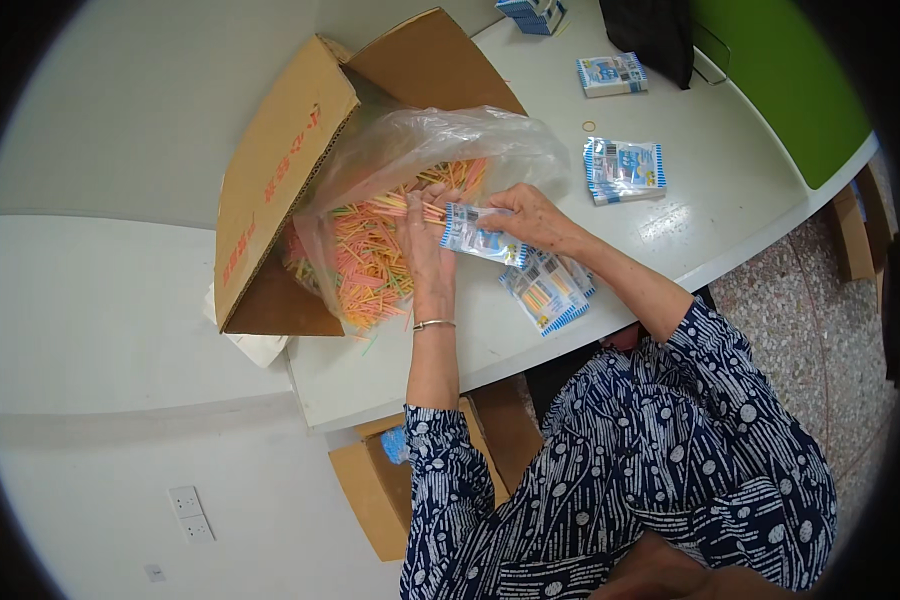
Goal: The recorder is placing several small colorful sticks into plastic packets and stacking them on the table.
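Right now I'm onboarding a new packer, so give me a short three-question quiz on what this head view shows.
1. True or false: the left hand rests among the coloured sticks in the clear plastic bag.
2. What does the right hand hold?
A. a rubber band
B. a small blue-and-white packet
C. a pair of scissors
3. Fill in: the bag of sticks sits inside an open ___ box on the white table.

Key
1. True; its fingers also pinch a few sticks.
2. B; more such packets lie under that wrist, and a filled packet lies farther back.
3. cardboard
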{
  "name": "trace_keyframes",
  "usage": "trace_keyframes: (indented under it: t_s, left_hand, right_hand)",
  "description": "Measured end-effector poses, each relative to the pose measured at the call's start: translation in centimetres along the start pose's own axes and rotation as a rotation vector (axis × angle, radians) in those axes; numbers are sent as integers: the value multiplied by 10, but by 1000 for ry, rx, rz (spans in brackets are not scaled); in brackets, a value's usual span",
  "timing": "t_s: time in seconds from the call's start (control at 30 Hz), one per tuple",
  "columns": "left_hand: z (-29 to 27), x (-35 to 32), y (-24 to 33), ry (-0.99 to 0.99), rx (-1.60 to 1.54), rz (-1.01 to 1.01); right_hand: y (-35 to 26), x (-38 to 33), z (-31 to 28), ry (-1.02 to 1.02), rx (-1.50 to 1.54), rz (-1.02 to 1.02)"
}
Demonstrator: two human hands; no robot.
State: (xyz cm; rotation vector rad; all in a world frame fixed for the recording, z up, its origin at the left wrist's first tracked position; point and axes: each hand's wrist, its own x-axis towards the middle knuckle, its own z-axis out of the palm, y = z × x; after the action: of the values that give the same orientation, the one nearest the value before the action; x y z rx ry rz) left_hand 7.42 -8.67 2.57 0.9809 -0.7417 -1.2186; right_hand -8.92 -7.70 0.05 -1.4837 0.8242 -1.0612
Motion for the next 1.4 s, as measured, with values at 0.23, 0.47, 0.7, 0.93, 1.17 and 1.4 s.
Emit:
trace_keyframes:
  t_s: [0.23,0.47,0.7,0.93,1.17,1.4]
  left_hand:
    - [-2,-11,8,-78,-100,47]
    - [12,-18,-7,-75,64,137]
    - [19,-33,-5,-101,89,128]
    - [18,-35,3,-71,30,112]
    - [27,-37,17,-174,-133,50]
    - [44,-48,22,-252,-62,96]
  right_hand:
    - [-8,-7,-13,-35,-33,29]
    - [-4,-6,-7,1,-38,-132]
    - [-1,-4,-19,-17,-286,-70]
    - [3,-10,-26,-64,-281,-104]
    - [5,-16,-38,-268,161,139]
    - [6,-20,-42,-335,226,162]
